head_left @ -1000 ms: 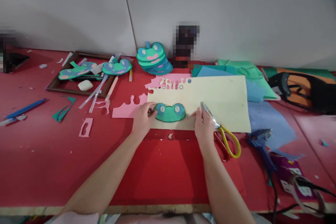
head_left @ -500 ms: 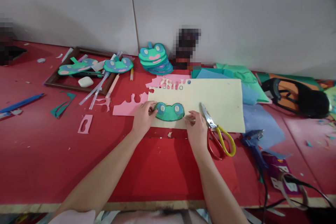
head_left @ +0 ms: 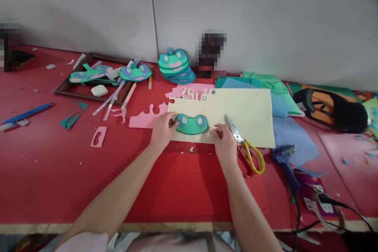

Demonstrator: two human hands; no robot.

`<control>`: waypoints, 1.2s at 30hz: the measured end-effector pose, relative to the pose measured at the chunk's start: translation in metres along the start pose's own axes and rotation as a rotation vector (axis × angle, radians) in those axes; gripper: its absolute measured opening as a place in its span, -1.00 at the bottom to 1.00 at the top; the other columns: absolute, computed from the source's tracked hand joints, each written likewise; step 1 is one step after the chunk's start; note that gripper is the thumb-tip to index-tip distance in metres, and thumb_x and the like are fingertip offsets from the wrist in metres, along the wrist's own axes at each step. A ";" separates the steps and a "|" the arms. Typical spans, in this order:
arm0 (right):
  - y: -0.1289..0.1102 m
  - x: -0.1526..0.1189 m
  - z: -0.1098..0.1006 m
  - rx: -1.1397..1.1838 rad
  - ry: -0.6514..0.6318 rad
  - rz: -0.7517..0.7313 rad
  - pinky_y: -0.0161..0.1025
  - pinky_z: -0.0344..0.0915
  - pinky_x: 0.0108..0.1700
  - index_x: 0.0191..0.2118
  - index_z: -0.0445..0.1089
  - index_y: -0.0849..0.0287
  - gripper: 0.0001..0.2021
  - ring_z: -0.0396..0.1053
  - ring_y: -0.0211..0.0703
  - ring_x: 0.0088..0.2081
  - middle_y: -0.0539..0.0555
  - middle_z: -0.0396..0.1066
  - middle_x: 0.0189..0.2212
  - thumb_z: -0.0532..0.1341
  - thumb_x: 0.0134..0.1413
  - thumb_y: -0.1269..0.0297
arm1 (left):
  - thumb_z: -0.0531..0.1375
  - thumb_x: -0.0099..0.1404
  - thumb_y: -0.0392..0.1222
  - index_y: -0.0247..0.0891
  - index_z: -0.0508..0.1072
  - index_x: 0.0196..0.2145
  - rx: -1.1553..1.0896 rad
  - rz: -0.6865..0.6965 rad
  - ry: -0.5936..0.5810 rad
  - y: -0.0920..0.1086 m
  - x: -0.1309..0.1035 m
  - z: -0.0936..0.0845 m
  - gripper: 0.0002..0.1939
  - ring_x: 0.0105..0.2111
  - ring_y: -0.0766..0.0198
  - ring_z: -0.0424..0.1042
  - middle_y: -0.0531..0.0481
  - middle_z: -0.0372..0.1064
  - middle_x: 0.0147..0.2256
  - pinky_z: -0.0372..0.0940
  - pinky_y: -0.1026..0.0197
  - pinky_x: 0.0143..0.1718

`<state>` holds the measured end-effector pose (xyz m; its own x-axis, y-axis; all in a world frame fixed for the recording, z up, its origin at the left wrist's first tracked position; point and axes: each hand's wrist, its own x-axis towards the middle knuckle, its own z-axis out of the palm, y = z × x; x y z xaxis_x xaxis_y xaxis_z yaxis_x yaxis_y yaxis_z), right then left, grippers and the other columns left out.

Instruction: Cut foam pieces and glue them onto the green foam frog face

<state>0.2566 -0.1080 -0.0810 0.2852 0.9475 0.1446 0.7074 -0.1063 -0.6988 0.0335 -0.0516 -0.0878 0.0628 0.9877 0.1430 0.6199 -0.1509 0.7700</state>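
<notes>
Left hand (head_left: pixel 163 132) touches a flat green frog-head cutout (head_left: pixel 192 126), right hand (head_left: pixel 225 141) close by

From where I stand, I see the green frog head lying flat, face up, with two round blue eyes that have pale middles. It sits on the left part of a big cream sheet (head_left: pixel 248 108), between the two bare hands.

The left hand is bent, with its thumb and fingertips close together, touching the frog's left edge. I cannot tell if they pinch it or just press on it. The right hand is a little apart from the frog's right side. Its fingers are curled in, and I cannot tell if the tips meet or hold something tiny.

Just beside the right hand lie metal scissors with one red and one yellow handle (head_left: pixel 238 137). Their blades are on the cream sheet. A pink sheet with a wavy cut edge (head_left: pixel 144 119) is by the left hand.

Farther back, more green frog faces with pink mouths (head_left: pixel 174 65) sit in a pile near the white wall (head_left: pixel 265 19). To the left, two more rest over a brown picture frame (head_left: pixel 78 97). Off to the right, a blue glue gun (head_left: pixel 284 158) lies on the red table (head_left: pixel 47 181), near a purple box (head_left: pixel 310 184).
</notes>
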 end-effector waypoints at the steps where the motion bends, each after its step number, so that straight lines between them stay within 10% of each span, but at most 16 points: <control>1: 0.001 0.000 -0.001 -0.005 0.009 -0.003 -0.10 0.27 -0.15 -0.16 0.37 0.14 -0.78 0.37 -0.09 -0.27 0.09 0.44 -0.35 0.08 0.09 0.35 | 0.21 0.16 -0.35 -0.22 0.43 -0.15 0.001 0.002 0.000 0.000 0.000 0.000 -0.73 -0.36 0.26 0.33 0.01 0.37 -0.35 0.29 0.20 -0.27; 27: 0.010 0.001 -0.001 -0.079 0.033 -0.092 -0.08 0.24 -0.14 -0.39 0.42 0.16 -0.82 0.31 -0.03 -0.26 0.15 0.39 -0.35 0.12 0.12 0.25 | 0.22 0.15 -0.38 -0.22 0.43 -0.18 0.010 0.024 0.014 0.001 0.000 0.001 -0.75 -0.39 0.27 0.32 0.02 0.37 -0.38 0.28 0.21 -0.30; 36: 0.003 -0.025 -0.021 -0.104 -0.242 -0.103 -0.07 0.23 -0.13 -0.41 0.38 0.15 -0.85 0.29 -0.02 -0.25 0.11 0.39 -0.35 0.12 0.14 0.32 | 0.23 0.15 -0.36 -0.22 0.43 -0.17 0.015 0.024 0.016 -0.002 0.000 0.002 -0.74 -0.37 0.25 0.33 0.02 0.38 -0.38 0.29 0.18 -0.28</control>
<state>0.2649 -0.1382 -0.0721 0.0548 0.9980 0.0312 0.7910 -0.0244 -0.6113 0.0340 -0.0512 -0.0907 0.0650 0.9831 0.1712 0.6304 -0.1734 0.7567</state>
